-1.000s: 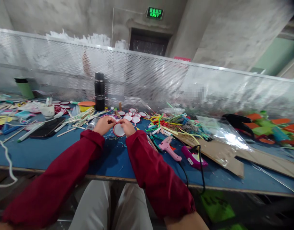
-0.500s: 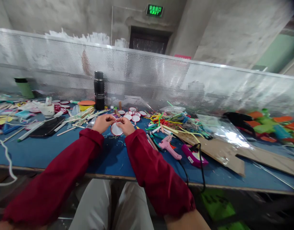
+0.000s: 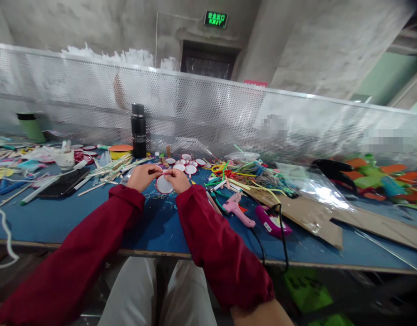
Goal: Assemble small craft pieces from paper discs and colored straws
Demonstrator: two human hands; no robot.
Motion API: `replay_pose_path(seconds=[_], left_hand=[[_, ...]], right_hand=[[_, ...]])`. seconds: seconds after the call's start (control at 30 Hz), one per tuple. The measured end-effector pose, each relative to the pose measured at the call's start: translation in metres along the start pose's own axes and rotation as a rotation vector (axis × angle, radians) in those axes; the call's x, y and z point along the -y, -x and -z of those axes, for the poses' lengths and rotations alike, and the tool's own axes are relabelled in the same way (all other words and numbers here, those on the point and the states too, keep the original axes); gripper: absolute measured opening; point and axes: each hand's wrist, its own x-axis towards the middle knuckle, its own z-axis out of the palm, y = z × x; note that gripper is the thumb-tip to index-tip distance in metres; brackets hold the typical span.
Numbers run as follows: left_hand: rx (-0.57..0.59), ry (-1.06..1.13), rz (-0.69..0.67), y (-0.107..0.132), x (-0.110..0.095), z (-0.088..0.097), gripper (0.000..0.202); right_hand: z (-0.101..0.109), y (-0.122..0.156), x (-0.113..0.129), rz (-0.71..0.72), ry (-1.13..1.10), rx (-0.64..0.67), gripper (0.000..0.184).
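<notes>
Together my left hand and right hand pinch the round white red-rimmed disc, fingers closed on its edge to steady it.

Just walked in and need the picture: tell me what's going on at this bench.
A person in red sleeves sits at a blue table, holding a white disc with a red rim between the left hand and right hand, fingertips meeting at its top edge. More such discs lie just beyond. A pink glue gun lies to the right, a black flask stands behind, amid sticks and coloured strips.
</notes>
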Motion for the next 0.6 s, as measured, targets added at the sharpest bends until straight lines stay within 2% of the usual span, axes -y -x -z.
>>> replay_pose_path(seconds=[0.13,0.2,0.33,0.43,0.5,0.6], left_hand=[[0.003,0.025,-0.001,0.001,-0.004,-0.002,0.020],[-0.023,0.105,0.042,0.001,-0.008,-0.004,0.022],[0.007,0.464,0.241,0.004,-0.021,-0.009,0.031],[0.079,0.679,0.290,0.007,-0.031,-0.008,0.031],[0.134,0.711,0.289,0.008,-0.033,-0.006,0.030],[0.195,0.623,0.292,0.006,-0.030,-0.003,0.032]], right_hand=[[-0.003,-0.002,0.000,0.018,-0.004,0.027,0.010],[-0.004,-0.002,0.001,0.033,-0.013,0.052,0.008],[-0.003,-0.006,-0.001,0.057,-0.032,0.048,0.007],[0.000,-0.011,-0.006,0.064,-0.033,-0.015,0.007],[0.001,-0.014,-0.010,0.071,-0.027,-0.062,0.007],[0.006,-0.018,-0.014,0.084,-0.008,-0.103,0.008]])
